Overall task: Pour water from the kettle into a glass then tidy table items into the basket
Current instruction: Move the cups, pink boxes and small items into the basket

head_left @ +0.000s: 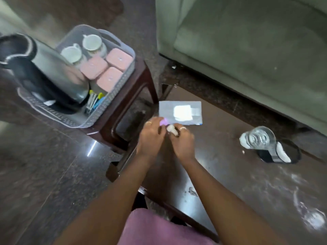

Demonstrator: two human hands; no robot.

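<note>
Dark polished surface [230, 174] filled the lower right of the view, with a green sofa [247, 50] at 1 o'clock. We saw both hands meeting near the centre: the left hand [150, 137] had its fingers closed on a small purple item [163, 122], and the right hand [183, 142] had its fingers closed on a small white item [172, 129]; what these items were we could not tell. A grey packet [180, 112] lay just beyond the hands at 12 o'clock. The glass [260, 138] stood on a black coaster [283, 154] at 3 o'clock. At 10 o'clock the basket [99, 110] sat on a stool [127, 103], holding the kettle [46, 68], two white cups [81, 50] and pink-lidded containers [106, 68].
</note>
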